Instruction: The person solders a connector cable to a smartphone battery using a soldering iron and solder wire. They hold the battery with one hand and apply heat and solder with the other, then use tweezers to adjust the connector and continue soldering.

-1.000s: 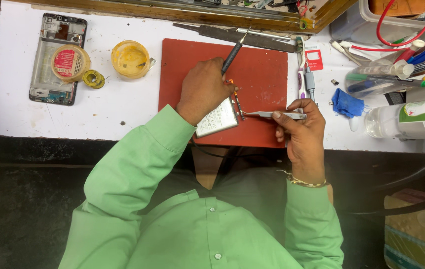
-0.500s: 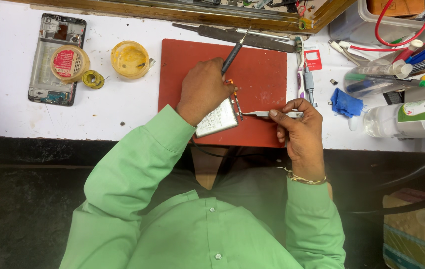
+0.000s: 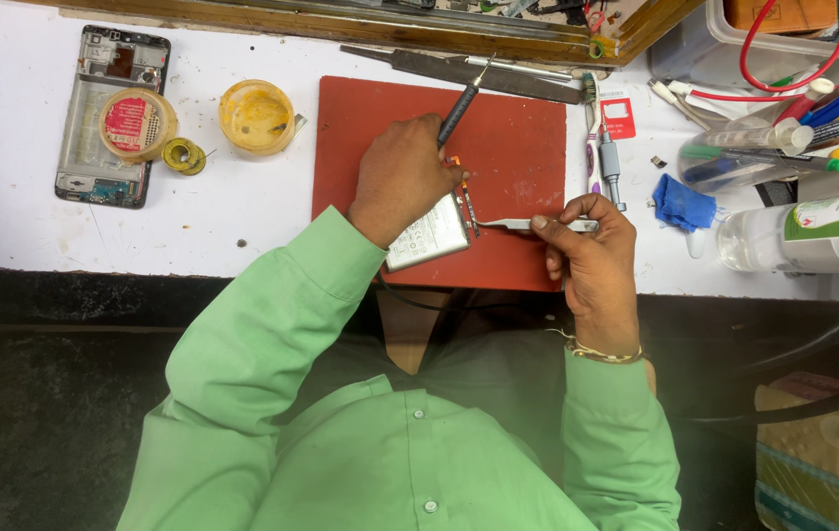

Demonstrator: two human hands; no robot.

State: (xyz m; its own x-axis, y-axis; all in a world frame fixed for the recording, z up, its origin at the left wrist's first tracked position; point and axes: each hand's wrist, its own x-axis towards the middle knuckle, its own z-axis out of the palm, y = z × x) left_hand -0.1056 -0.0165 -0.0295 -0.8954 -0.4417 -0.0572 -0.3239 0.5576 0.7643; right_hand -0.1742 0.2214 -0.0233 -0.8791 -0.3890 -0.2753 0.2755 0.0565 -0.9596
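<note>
My left hand [image 3: 402,177] grips a black-handled soldering iron [image 3: 460,111], its tip pointing down at a thin orange flex strip [image 3: 464,192] on the edge of a white phone battery [image 3: 429,239]. The hand rests on the battery and covers most of it. My right hand [image 3: 591,258] pinches metal tweezers [image 3: 510,225], whose tips touch the lower end of the strip. All of this lies on a red work mat [image 3: 513,147].
On the white table [image 3: 232,206], an opened phone frame [image 3: 105,118] with a round tin on it lies far left, beside a solder coil [image 3: 183,155] and a yellow flux tub [image 3: 256,116]. Tools, a blue cloth [image 3: 683,206], a clear bottle [image 3: 803,231] and pens crowd the right.
Both hands hold nearly still; the tweezers and iron tip stay at the strip, with only slight shifts of the right hand.
</note>
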